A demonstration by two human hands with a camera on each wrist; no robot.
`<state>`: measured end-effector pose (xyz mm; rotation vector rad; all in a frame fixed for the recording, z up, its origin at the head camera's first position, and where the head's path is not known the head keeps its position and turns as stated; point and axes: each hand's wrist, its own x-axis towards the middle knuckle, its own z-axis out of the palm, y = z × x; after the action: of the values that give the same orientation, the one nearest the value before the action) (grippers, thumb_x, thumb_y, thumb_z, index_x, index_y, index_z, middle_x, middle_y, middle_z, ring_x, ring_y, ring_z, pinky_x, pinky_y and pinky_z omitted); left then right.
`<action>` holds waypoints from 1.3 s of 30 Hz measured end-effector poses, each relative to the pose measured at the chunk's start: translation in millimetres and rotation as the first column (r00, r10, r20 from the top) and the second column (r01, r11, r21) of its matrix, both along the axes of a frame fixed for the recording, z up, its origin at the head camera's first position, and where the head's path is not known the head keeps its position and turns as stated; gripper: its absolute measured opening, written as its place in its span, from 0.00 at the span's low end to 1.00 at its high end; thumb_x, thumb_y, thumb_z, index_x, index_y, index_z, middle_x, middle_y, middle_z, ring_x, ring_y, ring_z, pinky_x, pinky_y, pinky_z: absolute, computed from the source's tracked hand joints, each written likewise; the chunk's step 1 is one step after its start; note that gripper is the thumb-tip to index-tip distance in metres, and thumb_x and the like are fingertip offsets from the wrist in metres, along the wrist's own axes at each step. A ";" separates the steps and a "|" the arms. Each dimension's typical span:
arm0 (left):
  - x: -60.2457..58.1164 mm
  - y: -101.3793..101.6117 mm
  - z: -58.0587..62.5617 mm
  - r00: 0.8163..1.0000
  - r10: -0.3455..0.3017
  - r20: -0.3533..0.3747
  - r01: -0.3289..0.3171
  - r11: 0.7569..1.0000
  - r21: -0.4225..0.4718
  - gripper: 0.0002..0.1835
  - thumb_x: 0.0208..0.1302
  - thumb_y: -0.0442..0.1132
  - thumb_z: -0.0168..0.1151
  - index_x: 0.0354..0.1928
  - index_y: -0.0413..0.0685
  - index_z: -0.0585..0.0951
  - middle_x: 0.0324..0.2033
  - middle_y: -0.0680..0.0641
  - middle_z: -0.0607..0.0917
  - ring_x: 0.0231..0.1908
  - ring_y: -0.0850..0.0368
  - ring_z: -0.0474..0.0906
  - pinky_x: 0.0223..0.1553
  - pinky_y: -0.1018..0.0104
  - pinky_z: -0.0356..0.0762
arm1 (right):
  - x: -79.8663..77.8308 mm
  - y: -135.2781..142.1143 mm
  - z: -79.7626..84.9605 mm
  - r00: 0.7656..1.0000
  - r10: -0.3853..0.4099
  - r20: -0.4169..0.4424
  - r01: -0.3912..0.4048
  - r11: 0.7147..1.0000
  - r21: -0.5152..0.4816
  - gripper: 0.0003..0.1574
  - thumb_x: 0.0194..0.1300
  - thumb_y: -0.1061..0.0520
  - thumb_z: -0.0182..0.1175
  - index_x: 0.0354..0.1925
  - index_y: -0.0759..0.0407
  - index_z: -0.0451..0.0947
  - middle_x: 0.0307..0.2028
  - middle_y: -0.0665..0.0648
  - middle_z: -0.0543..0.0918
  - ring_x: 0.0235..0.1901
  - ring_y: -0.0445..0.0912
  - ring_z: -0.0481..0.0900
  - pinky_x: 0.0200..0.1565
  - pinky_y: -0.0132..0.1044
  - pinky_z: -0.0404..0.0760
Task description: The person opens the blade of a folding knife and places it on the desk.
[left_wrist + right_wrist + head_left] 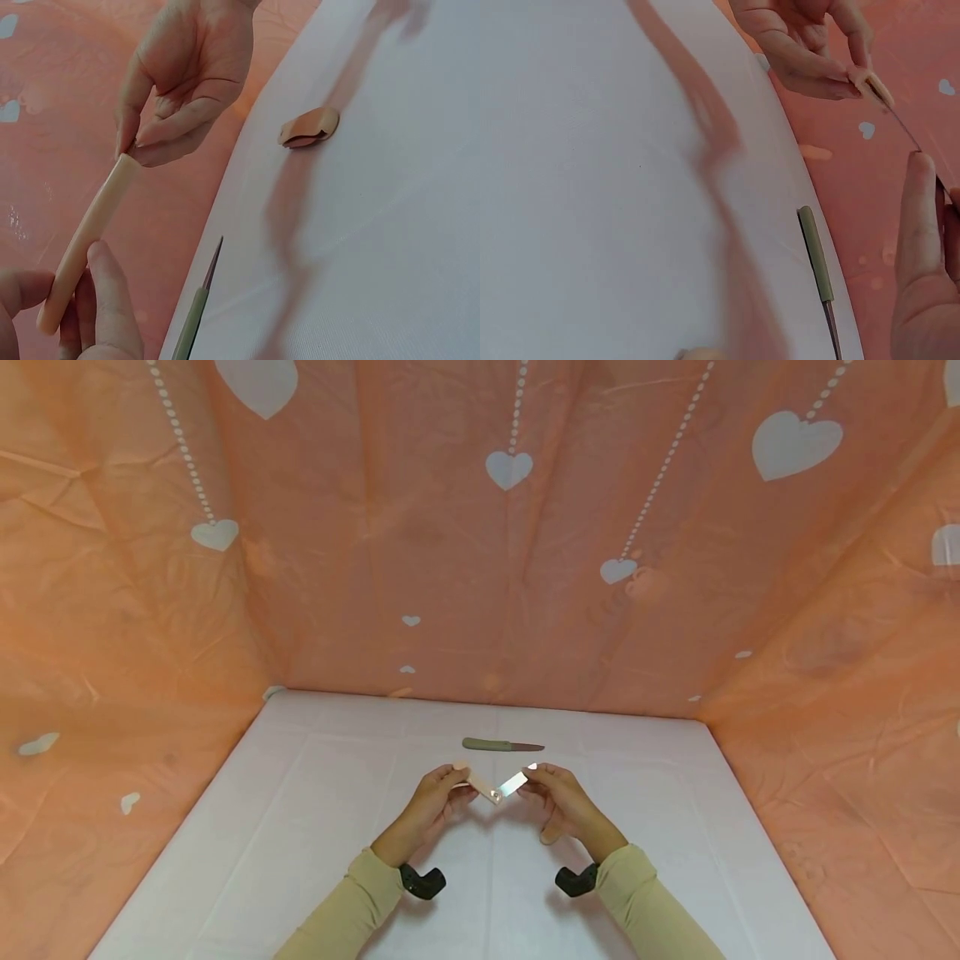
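A folding knife point(482, 784) with a beige handle and shiny blade point(513, 784) is held above the table, bent into a V with its pivot lowest. My left hand point(431, 800) pinches the handle between thumb and fingers. The blade is pinched toward its far end by my right hand point(562, 795). Edge-on, the handle point(86, 240) hides most of the blade in the left wrist view, while the right wrist view shows the thin blade point(906, 129) running from the handle to the right fingers point(919, 202).
Beyond the hands lies a second knife point(487, 744) with a green handle and dark blade pointing right. A small tan piece point(309, 126) rests on the white table point(300, 860), nearer me by the right hand. Orange cloth point(450, 568) with white hearts surrounds the table's back and sides.
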<state>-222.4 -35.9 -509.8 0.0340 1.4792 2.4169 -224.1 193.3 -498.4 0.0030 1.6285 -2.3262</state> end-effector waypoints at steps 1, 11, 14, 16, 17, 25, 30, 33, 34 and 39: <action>-0.4 0.2 -0.2 1.000 0.007 0.005 -0.007 1.000 0.015 0.10 0.68 0.33 0.53 0.45 0.32 0.69 0.37 0.41 0.77 0.37 0.56 0.80 0.49 0.64 0.78 | -0.1 0.1 0.1 1.000 -0.007 0.006 0.007 1.000 -0.008 0.04 0.66 0.64 0.54 0.32 0.61 0.72 0.30 0.54 0.81 0.31 0.42 0.82 0.41 0.32 0.82; -4.0 2.7 -1.2 0.997 0.074 0.016 -0.075 0.991 0.109 0.05 0.68 0.31 0.51 0.41 0.36 0.69 0.36 0.43 0.76 0.37 0.55 0.80 0.48 0.64 0.78 | -1.0 4.6 -0.6 0.999 -0.032 0.023 0.034 0.997 -0.074 0.07 0.67 0.65 0.53 0.30 0.61 0.72 0.30 0.58 0.83 0.31 0.43 0.83 0.41 0.32 0.82; -5.9 3.8 -2.3 0.995 0.088 0.037 -0.092 0.986 0.141 0.04 0.68 0.31 0.52 0.40 0.37 0.69 0.36 0.43 0.76 0.37 0.55 0.80 0.48 0.64 0.78 | -1.6 5.3 -0.7 0.999 -0.045 0.026 0.047 0.996 -0.082 0.08 0.67 0.65 0.53 0.29 0.61 0.72 0.30 0.58 0.83 0.31 0.43 0.83 0.40 0.32 0.82; -6.8 4.6 -2.9 0.994 0.098 0.047 -0.104 0.982 0.155 0.04 0.67 0.31 0.52 0.39 0.38 0.69 0.36 0.43 0.76 0.37 0.55 0.80 0.49 0.64 0.78 | -1.8 5.4 -0.9 0.998 -0.059 0.034 0.061 0.995 -0.079 0.08 0.67 0.65 0.53 0.29 0.61 0.72 0.30 0.57 0.83 0.31 0.43 0.83 0.40 0.32 0.82; -7.2 5.0 -3.1 0.993 0.103 0.050 -0.110 0.981 0.162 0.04 0.67 0.31 0.52 0.39 0.38 0.69 0.36 0.43 0.76 0.37 0.55 0.79 0.49 0.65 0.78 | -1.8 5.6 -0.9 0.997 -0.063 0.035 0.066 0.995 -0.076 0.08 0.67 0.65 0.53 0.29 0.60 0.72 0.30 0.56 0.83 0.32 0.43 0.83 0.41 0.32 0.82; -7.9 8.3 -3.4 0.989 0.128 0.071 -0.140 0.971 0.196 0.05 0.68 0.32 0.51 0.41 0.36 0.68 0.38 0.42 0.75 0.40 0.55 0.79 0.51 0.65 0.76 | -1.3 5.9 -1.9 0.990 -0.115 0.083 0.124 0.986 -0.110 0.07 0.67 0.65 0.52 0.31 0.63 0.72 0.31 0.57 0.82 0.32 0.44 0.83 0.44 0.34 0.81; -8.6 12.4 -4.0 0.983 0.149 0.107 -0.171 0.956 0.239 0.07 0.68 0.30 0.51 0.44 0.35 0.67 0.40 0.42 0.74 0.42 0.54 0.78 0.53 0.63 0.74 | -1.7 6.1 -3.9 0.981 -0.154 0.117 0.173 0.969 -0.176 0.06 0.67 0.68 0.51 0.32 0.65 0.73 0.30 0.59 0.82 0.32 0.45 0.83 0.45 0.34 0.81; -8.5 14.9 -4.4 0.979 0.158 0.126 -0.186 0.948 0.260 0.08 0.68 0.31 0.51 0.45 0.35 0.66 0.42 0.41 0.74 0.43 0.54 0.78 0.55 0.63 0.73 | -2.4 5.0 -6.0 0.971 -0.191 0.141 0.216 0.958 -0.189 0.05 0.66 0.68 0.52 0.32 0.66 0.72 0.30 0.59 0.82 0.32 0.46 0.83 0.45 0.34 0.81; -8.4 15.6 -4.7 0.978 0.160 0.131 -0.191 0.944 0.269 0.08 0.68 0.31 0.51 0.45 0.35 0.67 0.42 0.41 0.74 0.43 0.54 0.78 0.55 0.63 0.72 | -2.6 4.7 -6.9 0.968 -0.202 0.147 0.228 0.954 -0.193 0.03 0.66 0.68 0.53 0.33 0.67 0.72 0.30 0.60 0.82 0.32 0.46 0.84 0.45 0.34 0.81; -8.8 19.4 -7.3 0.971 0.180 0.157 -0.221 0.926 0.306 0.06 0.68 0.30 0.51 0.43 0.35 0.67 0.43 0.40 0.74 0.43 0.52 0.77 0.56 0.62 0.72 | -1.5 4.5 -8.9 0.958 -0.225 0.178 0.260 0.943 -0.207 0.02 0.65 0.67 0.55 0.34 0.67 0.72 0.31 0.60 0.83 0.32 0.46 0.84 0.37 0.25 0.81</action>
<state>-231.1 -16.4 -517.1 -0.2067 1.0662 2.7453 -225.6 197.8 -507.4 0.3427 1.3441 -2.6132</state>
